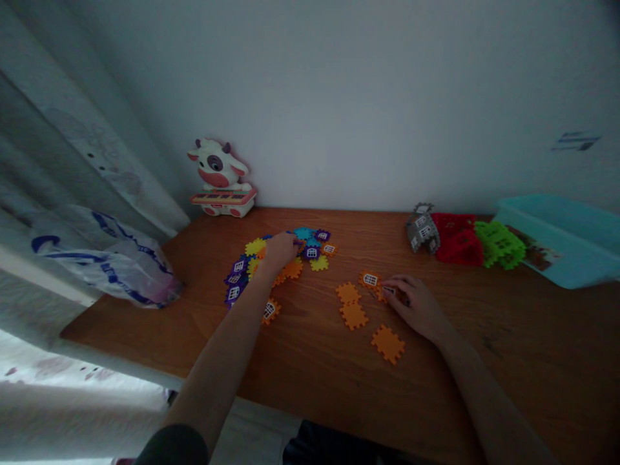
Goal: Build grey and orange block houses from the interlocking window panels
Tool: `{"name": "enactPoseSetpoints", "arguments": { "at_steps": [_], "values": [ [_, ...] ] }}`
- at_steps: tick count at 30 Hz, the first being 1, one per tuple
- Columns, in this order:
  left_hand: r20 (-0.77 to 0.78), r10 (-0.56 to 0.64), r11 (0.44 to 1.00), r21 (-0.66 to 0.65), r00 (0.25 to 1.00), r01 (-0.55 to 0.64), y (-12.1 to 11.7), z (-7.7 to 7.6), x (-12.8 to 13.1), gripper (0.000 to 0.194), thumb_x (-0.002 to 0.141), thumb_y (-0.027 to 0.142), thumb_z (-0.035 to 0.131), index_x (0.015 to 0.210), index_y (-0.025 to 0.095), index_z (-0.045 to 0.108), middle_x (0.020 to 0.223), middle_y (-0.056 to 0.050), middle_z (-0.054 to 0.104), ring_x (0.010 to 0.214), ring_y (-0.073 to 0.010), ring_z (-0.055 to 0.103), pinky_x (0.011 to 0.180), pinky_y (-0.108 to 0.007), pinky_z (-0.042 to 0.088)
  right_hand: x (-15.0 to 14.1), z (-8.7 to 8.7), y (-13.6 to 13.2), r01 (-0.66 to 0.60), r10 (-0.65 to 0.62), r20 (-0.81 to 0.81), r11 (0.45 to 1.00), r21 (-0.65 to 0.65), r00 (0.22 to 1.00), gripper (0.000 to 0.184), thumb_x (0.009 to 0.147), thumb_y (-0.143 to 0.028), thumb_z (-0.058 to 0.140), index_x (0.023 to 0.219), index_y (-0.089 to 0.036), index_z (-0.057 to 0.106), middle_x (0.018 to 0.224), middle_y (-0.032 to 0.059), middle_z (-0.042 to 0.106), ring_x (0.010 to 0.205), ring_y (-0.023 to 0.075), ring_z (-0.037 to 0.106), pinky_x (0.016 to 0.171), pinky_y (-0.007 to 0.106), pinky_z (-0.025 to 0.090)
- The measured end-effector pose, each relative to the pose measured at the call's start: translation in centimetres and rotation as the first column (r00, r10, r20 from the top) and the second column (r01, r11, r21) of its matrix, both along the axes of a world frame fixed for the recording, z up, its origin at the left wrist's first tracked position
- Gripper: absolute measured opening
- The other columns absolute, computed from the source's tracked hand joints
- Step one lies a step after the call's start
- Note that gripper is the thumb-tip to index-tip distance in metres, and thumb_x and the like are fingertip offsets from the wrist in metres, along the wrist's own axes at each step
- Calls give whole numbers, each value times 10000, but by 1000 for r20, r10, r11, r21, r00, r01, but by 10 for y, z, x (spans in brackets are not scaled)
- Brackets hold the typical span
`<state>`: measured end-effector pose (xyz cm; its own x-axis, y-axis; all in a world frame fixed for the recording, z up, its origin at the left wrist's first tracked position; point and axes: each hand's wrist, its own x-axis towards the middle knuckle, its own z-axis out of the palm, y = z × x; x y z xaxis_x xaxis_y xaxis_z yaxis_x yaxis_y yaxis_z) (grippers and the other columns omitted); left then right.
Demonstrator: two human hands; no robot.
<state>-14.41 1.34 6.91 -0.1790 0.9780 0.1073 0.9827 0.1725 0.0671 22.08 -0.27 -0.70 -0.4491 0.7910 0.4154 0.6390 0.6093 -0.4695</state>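
Observation:
My left hand (pixel 281 250) reaches into a pile of toothed plastic building tiles, its fingers closed together. Whatever they pinch is hidden among purple, blue, yellow and orange pieces, such as a purple window tile (pixel 312 252) and a yellow tile (pixel 319 263). On the right, my right hand (pixel 414 305) has its thumb and fingers closed on an orange window tile (pixel 382 294), partly covered by them. Against it lies another orange window tile (pixel 370 279). Nearby are two plain orange tiles (pixel 353 316) touching each other, and a separate orange tile (pixel 388 343) closer to me.
A cow-shaped toy keyboard (pixel 220 181) stands at the back left, with a plastic bag (pixel 121 265) in front of it at the table's left edge. Grey, red (pixel 458 239) and green (pixel 501 245) assembled pieces sit beside a light-blue bin (pixel 571 239) at right.

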Motion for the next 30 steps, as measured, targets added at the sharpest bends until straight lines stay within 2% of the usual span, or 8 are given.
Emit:
{"name": "enactPoseSetpoints", "arguments": {
  "at_steps": [7,10,13,15,17,23,26,30],
  "values": [
    [-6,36,992,121,999,-35,11,-4,7,433,1047,328,333,1355,264,631,1260,-135,627,1143,-256,636,979,-368,496,1,1,0,3,-3,-1,1000,-16,1000,275,946,-423,546,1047,-260,743,1099,114,718,1037,302,676,937,512,540],
    [9,18,994,106,1000,-19,20,-5,8,404,1015,316,425,1361,214,604,1253,-136,630,1133,-234,632,973,-332,492,1,-1,0,-4,3,-5,1000,-19,1000,277,949,-424,546,1051,-258,742,1098,113,719,1031,298,676,935,503,544],
    [5,-5,996,93,1000,4,23,-8,16,402,953,361,531,1319,219,619,1276,-155,630,1173,-305,601,990,-444,476,1,-1,0,-2,2,-5,1000,-24,1000,268,948,-420,550,1051,-261,740,1108,110,716,1025,294,675,925,496,550],
    [-10,-51,993,110,999,51,22,-11,29,421,955,385,519,1339,229,591,1368,-174,582,1245,-353,549,1019,-537,429,1,0,0,1,-1,-6,1000,-25,1000,260,949,-415,553,1051,-265,739,1112,106,714,1019,291,672,921,494,549],
    [-21,-176,978,107,984,177,18,-17,48,369,988,372,465,1308,247,600,1393,-136,582,1288,-316,522,1069,-525,382,1,0,-1,-2,2,-3,1000,-27,1000,257,951,-412,555,1058,-266,737,1109,103,713,1011,286,670,920,489,547],
    [-11,-488,870,72,873,488,-10,-40,104,349,1043,366,382,1224,206,633,1392,-147,597,1299,-304,519,1116,-547,329,-1,3,-2,3,-4,-16,1000,-21,1000,258,959,-408,550,1049,-259,741,1085,104,709,1018,287,665,936,487,539],
    [27,-602,797,74,798,599,-27,-38,113,372,1069,292,292,1258,239,608,1312,-96,662,1195,-246,592,1082,-476,392,-2,2,-2,-9,9,-17,1000,-15,1000,248,953,-397,559,1049,-258,741,1091,106,709,1021,288,667,935,485,540],
    [96,-736,677,68,671,733,-49,-27,106,347,1067,333,355,1320,272,584,1324,-32,682,1197,-177,612,1028,-312,466,-1,0,-1,-15,15,-19,1000,-8,1000,251,947,-389,559,1050,-254,744,1105,109,710,1033,292,673,945,493,538]
  ]
}}
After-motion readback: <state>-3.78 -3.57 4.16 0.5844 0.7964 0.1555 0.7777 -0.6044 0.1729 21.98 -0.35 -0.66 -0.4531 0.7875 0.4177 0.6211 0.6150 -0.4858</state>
